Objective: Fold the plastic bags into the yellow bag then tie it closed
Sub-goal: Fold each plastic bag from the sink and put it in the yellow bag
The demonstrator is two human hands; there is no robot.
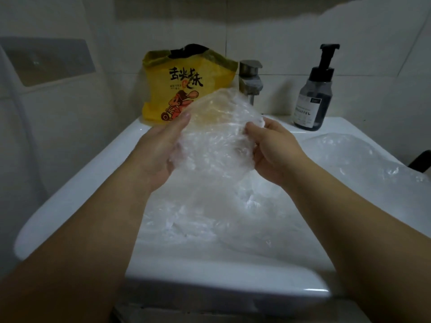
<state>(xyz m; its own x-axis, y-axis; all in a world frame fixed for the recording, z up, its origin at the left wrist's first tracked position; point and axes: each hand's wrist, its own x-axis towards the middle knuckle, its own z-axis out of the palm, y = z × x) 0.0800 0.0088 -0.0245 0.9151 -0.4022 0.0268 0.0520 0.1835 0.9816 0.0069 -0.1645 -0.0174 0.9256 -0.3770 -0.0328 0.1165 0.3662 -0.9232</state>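
1. The left hand [161,150] grips the left side of a clear bag [217,136]. Its thumb lies along the front, and its fingers sit behind, dim through the film.
2. The right hand [275,150] grips the bag's right side, with its fingers curled into the plastic.
3. The clear bag is thin, glossy, crinkled film, bunched into a rounded, puffy lump. It is held in the air over the middle of the sink [70,183].
4. Loose bags [221,220] of the same film lie crumpled in the sink's bowl, below the hands. Another heap [363,159] rests on the sink's right rim.
5. The yellow bag [184,85] stands upright on the sink's back rim. It is soft wrinkled plastic with black lettering and a cartoon figure, and its mouth gapes open and dark. The held bag covers its lower right corner.
6. The sink is white, smooth and glazed, with rounded edges. A squared metal tap [250,80] rises at its back, just beside the yellow bag. A dark pump bottle [314,96] stands at its back right corner.
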